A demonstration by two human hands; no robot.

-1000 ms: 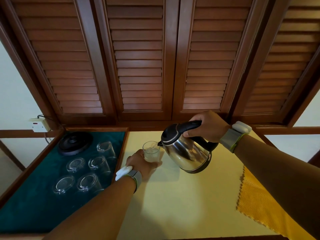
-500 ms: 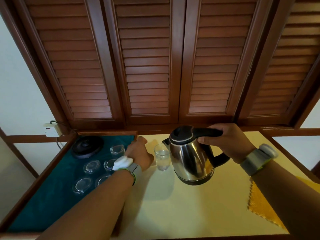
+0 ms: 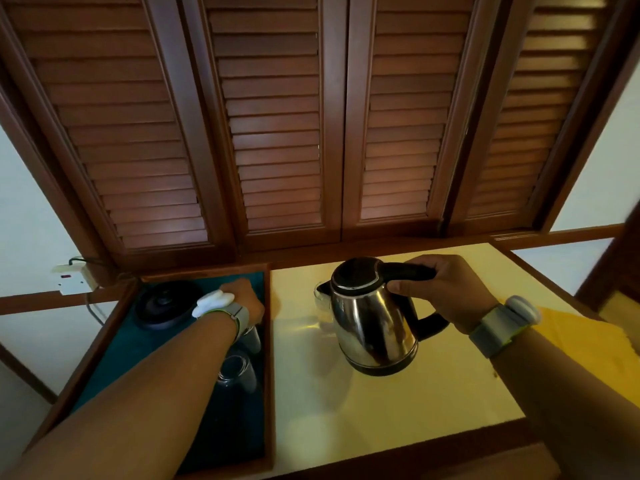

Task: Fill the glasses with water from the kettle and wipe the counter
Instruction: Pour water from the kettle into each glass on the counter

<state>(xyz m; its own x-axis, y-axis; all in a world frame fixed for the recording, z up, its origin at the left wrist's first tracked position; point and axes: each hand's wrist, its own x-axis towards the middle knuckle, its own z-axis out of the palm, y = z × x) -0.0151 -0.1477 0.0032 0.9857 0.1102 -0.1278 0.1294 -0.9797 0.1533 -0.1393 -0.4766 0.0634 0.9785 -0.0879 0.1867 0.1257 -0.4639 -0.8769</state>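
My right hand (image 3: 446, 292) grips the black handle of the steel kettle (image 3: 370, 323) and holds it upright over the yellow counter (image 3: 398, 410). A glass with water (image 3: 320, 306) stands on the counter just behind the kettle's spout, mostly hidden by it. My left hand (image 3: 246, 299) reaches down into the back right corner of the green-lined tray (image 3: 228, 431); its fingers are hidden behind the hand. Upturned glasses (image 3: 235, 372) stand in the tray beneath my left forearm, one glass (image 3: 252, 338) right by the wrist.
The black kettle base (image 3: 162, 304) sits at the tray's back left, its cord running to a wall socket (image 3: 74, 277). A yellow cloth (image 3: 588, 344) lies at the counter's right edge. Wooden louvred shutters (image 3: 277, 133) rise behind the counter.
The kettle went from tilted at the glass to upright. My left hand let go of the filled glass and moved left into the tray. The view swung left.
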